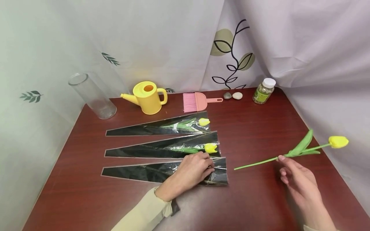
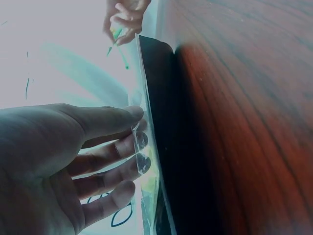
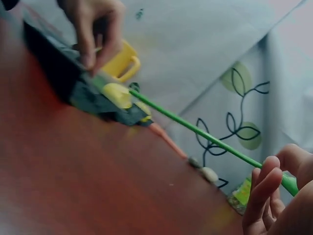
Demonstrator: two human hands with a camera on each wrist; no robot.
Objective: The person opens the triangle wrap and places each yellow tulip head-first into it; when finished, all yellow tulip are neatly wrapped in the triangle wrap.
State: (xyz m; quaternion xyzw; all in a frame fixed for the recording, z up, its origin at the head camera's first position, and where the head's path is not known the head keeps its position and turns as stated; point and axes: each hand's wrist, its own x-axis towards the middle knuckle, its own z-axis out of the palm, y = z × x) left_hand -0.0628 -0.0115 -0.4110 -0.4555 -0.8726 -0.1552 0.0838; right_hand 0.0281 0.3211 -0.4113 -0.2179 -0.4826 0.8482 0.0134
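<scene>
My right hand (image 1: 300,183) pinches the green stem of a yellow tulip (image 1: 299,148) between thumb and fingers. Its bloom points to the right and the bare stem end to the left, above the table. With thumb and fingertips, my left hand (image 1: 195,170) pinches the clear front film of the nearest flower sleeve (image 1: 130,173), close to its wide end. The left wrist view shows that film (image 2: 142,139) lifted off the black backing. Two more black-backed sleeves lie behind it, the middle one (image 1: 130,152) and the far one (image 1: 133,129), each with a yellow tulip inside.
Along the back of the table (image 1: 254,128) stand a clear glass cylinder (image 1: 99,102), a yellow watering can (image 1: 148,99) and a lidded jar (image 1: 263,91). A pink brush with dustpan (image 1: 199,102) and two stones (image 1: 237,95) lie between them. Patterned curtains hang behind.
</scene>
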